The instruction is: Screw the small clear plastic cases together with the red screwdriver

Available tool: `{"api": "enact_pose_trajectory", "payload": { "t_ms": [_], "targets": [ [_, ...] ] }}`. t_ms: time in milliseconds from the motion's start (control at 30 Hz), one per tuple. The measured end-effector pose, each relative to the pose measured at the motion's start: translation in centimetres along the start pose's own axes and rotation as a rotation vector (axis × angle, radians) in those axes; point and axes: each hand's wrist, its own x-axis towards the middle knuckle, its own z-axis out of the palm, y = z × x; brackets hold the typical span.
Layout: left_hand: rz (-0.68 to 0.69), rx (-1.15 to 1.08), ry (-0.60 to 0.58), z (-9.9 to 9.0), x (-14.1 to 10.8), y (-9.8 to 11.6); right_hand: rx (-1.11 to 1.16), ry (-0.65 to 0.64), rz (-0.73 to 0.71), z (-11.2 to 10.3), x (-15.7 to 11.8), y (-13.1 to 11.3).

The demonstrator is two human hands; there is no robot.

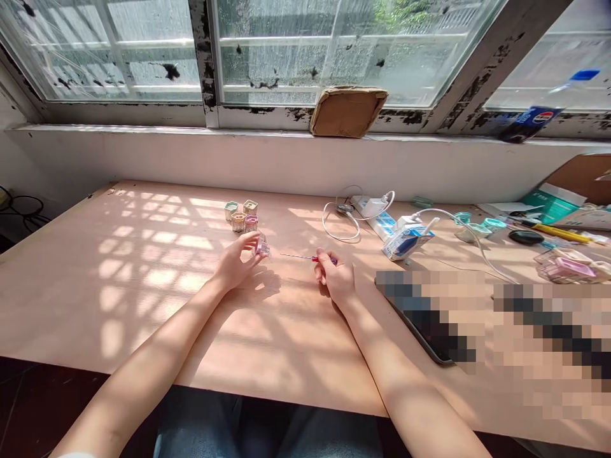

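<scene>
My left hand (236,261) pinches a small transparent pink block (261,246) between its fingertips, just above the light wooden tabletop (143,305). My right hand (335,277) grips a slim screwdriver (300,257) by its red handle, with the thin metal shaft pointing left towards the pink block. The shaft tip and the block are close but apart. Just beyond my left hand stand several small pastel cube-shaped pieces (241,215), grouped together.
Beyond my right hand lie a white cable and charger (370,207) and a small carton (407,242). A dark phone (427,327) sits partly under a pixelated patch. Pink pieces (568,267) and a yellow-handled tool (556,232) lie at right. A window sill runs behind.
</scene>
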Motion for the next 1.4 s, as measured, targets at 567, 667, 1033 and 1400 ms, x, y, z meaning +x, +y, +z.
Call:
{"api": "enact_pose_trajectory", "payload": {
  "t_ms": [567, 667, 1033, 1400],
  "targets": [
    [0.080, 0.134, 0.143, 0.1, 1.9, -3.0, 0.068, 0.014, -0.014, 0.2, 0.5, 0.3],
    [0.085, 0.162, 0.088, 0.3, 1.9, -3.2, 0.078, -0.006, 0.028, 0.3, 0.4, 0.3],
    [-0.048, 0.013, -0.170, 0.2, 1.2, -2.4, 0.056, -0.021, 0.012, 0.3, 0.5, 0.4],
    [-0.188, -0.069, -0.198, -0.1, 1.2, -2.2, -0.084, -0.192, -0.042, 0.3, 0.7, 1.4]
  ]
}}
